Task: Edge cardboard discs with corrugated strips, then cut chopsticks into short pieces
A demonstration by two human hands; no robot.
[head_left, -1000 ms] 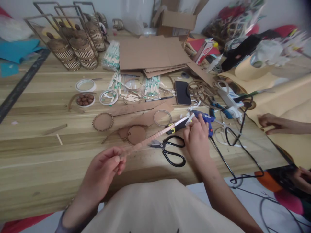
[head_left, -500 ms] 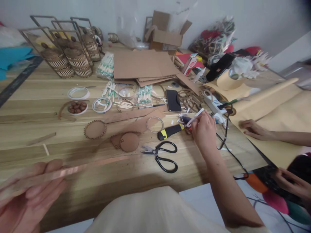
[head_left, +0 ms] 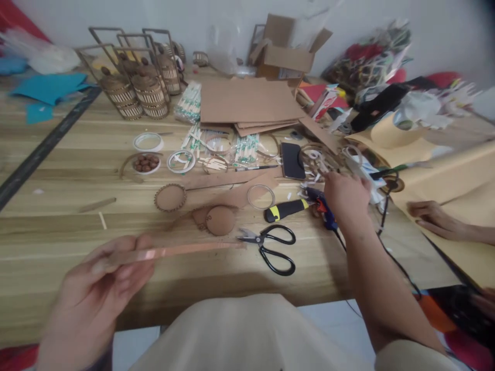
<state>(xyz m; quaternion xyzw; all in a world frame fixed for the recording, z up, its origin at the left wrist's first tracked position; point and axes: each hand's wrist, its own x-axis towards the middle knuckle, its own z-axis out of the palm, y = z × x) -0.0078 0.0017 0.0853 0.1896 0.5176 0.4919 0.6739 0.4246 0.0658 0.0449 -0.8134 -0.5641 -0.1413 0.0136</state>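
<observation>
My left hand [head_left: 112, 283] pinches a long thin brown strip [head_left: 181, 249], whose far end reaches to the blades of the black-handled scissors [head_left: 260, 240]. My right hand [head_left: 346, 198] is over the clutter right of the phone [head_left: 293, 161], palm down, fingers bent; whether its fingertips hold anything is hidden. Beside that hand lies a blue glue gun [head_left: 327, 211], and left of it a black and yellow knife [head_left: 286, 210]. A brown cardboard disc [head_left: 220, 220], a ring-edged disc [head_left: 170, 198] and a thin hoop [head_left: 261, 197] rest on the table.
Behind are stacked cardboard sheets [head_left: 251, 103], an open box [head_left: 288, 54] and small woven lanterns [head_left: 149, 95]. A bowl of brown balls [head_left: 146, 163] sits at the left. At the right, another person's hand [head_left: 436, 219] rests on yellow paper [head_left: 464, 190].
My left hand has come further into view with the strip. My right hand has moved forward, and the white strip at its fingers is no longer seen there. The view has shifted left.
</observation>
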